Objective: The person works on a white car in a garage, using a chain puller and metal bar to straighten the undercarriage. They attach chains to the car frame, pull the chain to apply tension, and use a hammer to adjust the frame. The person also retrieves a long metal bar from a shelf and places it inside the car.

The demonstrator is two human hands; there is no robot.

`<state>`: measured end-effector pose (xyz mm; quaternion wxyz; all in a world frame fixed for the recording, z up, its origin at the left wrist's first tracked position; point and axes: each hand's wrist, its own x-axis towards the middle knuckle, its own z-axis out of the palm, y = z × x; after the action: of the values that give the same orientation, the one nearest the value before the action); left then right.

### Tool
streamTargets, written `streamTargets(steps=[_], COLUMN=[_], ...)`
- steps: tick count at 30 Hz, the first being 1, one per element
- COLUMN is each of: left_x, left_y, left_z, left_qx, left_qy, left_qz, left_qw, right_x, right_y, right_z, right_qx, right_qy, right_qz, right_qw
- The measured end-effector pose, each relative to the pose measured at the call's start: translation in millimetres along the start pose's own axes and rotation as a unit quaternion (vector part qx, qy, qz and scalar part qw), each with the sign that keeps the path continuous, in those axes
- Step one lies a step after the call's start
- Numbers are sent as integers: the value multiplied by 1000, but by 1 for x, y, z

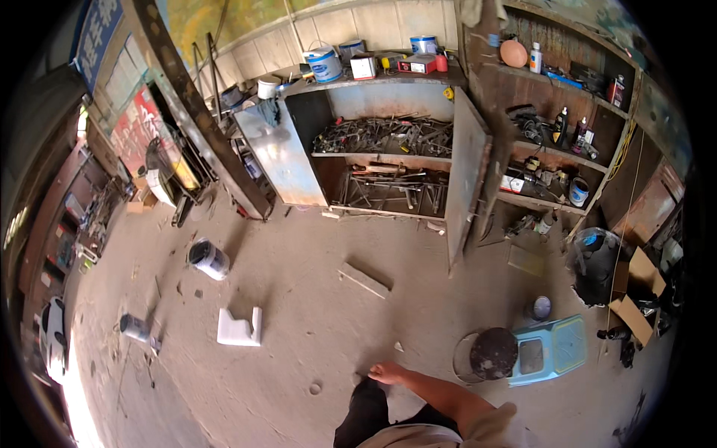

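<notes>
My right hand [387,372] reaches forward above my dark trouser leg, with its fingers curled in. Whether something small sits in them I cannot make out. My left hand is out of view. Ahead stands an open metal cabinet [276,157] with two shelves. Many loose hand tools [388,134] are heaped on its upper shelf, and longer tools [396,187] lie on the lower one. The cabinet door [470,172] is swung out to the right. Paint buckets [323,66] and small boxes [364,67] stand on top.
On the floor are a bucket [209,259], a white foam piece [240,327], a wooden strip [364,279], a round dark stool seat [494,353] and a blue plastic stool [549,351]. A shelf unit [597,179] with bottles stands right, a leaning beam [202,112] left.
</notes>
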<state>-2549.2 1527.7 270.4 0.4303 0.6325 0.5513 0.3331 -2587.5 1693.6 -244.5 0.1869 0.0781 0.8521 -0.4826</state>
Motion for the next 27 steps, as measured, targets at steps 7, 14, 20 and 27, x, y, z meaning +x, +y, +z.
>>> streamTargets(steps=[7,14,20,27], left_x=[51,145,246,355], left_y=[-91,-229,-370,-711], left_z=[-189,-338,-439,-534], left_qx=[-39,-86,-211,57], left_qy=[-104,-236,-208,-104], left_qz=[99,82,121,-292], left_qw=[989,964,947,949], right_x=[117,252,393,525], right_y=[28,25,52,86], right_z=[-20,-106,-162,-217], right_qx=[23,169,222,369], right_qy=[80,100,119,222], right_qz=[84,222,210,160], right_qw=[993,955,945,888])
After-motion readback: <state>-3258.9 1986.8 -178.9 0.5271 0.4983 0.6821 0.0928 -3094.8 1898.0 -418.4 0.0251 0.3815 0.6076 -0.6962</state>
